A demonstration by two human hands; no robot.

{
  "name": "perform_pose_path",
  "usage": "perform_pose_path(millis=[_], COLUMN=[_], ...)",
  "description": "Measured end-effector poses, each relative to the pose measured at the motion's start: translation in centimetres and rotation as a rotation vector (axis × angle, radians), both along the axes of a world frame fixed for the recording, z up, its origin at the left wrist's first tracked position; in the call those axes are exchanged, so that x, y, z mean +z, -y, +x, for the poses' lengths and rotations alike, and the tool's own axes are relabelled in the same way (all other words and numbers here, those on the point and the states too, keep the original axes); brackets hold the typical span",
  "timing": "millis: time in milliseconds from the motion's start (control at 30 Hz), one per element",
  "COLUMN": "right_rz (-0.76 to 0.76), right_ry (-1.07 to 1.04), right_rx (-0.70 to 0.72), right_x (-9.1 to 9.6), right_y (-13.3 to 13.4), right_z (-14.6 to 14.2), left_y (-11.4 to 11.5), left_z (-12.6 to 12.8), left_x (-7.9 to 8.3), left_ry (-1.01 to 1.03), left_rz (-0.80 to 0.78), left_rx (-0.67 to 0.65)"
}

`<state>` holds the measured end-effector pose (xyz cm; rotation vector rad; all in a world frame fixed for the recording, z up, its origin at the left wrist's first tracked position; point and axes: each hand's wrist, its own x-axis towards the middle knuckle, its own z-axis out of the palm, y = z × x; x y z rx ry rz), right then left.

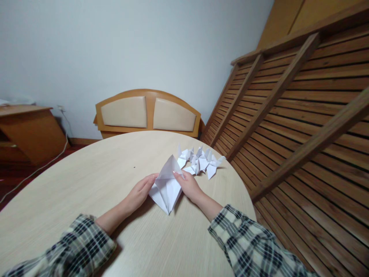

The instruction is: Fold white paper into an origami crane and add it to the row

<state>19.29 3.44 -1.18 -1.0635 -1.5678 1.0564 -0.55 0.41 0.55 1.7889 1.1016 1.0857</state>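
Note:
A partly folded sheet of white origami paper [167, 188] is held between my hands above the round table, its top flap raised to a point and its lower corner pointing toward me. My left hand [142, 188] grips its left edge, with most fingers hidden behind the paper. On the right edge, my right hand [188, 184] pinches the sheet, thumb on the front face. Just beyond my right hand, several finished white paper cranes [200, 159] stand close together on the table.
The pale wooden round table [86, 184] spreads under my arms. Behind it stands a headboard [150, 111] with cream panels. A slatted wooden frame [288, 127] leans along the right side. At the far left is a wooden desk [34, 134] with a white cable nearby.

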Motion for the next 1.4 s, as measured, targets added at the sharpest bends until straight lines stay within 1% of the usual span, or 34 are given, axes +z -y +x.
perform_pose_path(millis=[67,167,333,500,633,700,767,867,933,1000,1100,1200,1300,1400], right_rz=[0.013,0.033,0.099,0.160,0.134,0.101,0.081,0.096,0.150,0.221,0.335,0.398,0.431,0.415], right_ry=[0.027,0.040,0.065,0.081,0.079,0.064,0.043,0.065,0.105,0.143,0.171,0.199,0.245,0.292], right_rx=[-0.025,-0.026,0.002,0.013,-0.045,-0.089,-0.104,-0.127,-0.134,-0.128,-0.084,-0.005,0.107,0.176], right_x=[-0.1,0.0,0.9,1.6,1.1,0.5,0.2,0.4,1.0,1.5,2.2,2.3,2.2,2.1], right_y=[-0.1,0.0,0.6,1.0,0.5,0.1,-0.1,-0.1,0.2,0.7,1.3,1.9,2.2,2.3], right_z=[0.0,0.1,0.0,0.0,0.1,0.2,0.3,0.3,0.2,0.1,-0.1,-0.3,-0.4,-0.3], left_y=[0.0,0.0,-0.1,-0.3,-0.2,-0.1,-0.1,-0.1,0.0,0.0,-0.2,-0.5,-0.6,-0.6], left_z=[0.0,0.1,0.3,0.3,0.2,0.1,0.0,0.0,0.0,0.0,-0.2,-0.8,-1.4,-1.6], left_x=[-0.1,-0.1,-0.1,-0.4,-0.3,-0.1,0.0,0.0,-0.2,-0.5,-0.8,-0.6,-0.2,0.1], left_ry=[-0.037,-0.052,-0.045,0.011,0.023,0.034,0.044,0.031,-0.005,-0.065,-0.167,-0.224,-0.231,-0.259], left_rz=[0.002,0.002,-0.016,-0.050,-0.031,-0.007,0.005,-0.026,-0.043,0.017,0.173,0.242,0.314,0.374], left_rx=[-0.003,0.000,0.022,0.041,0.020,0.030,0.046,0.054,0.060,0.089,0.167,0.216,0.201,0.181])
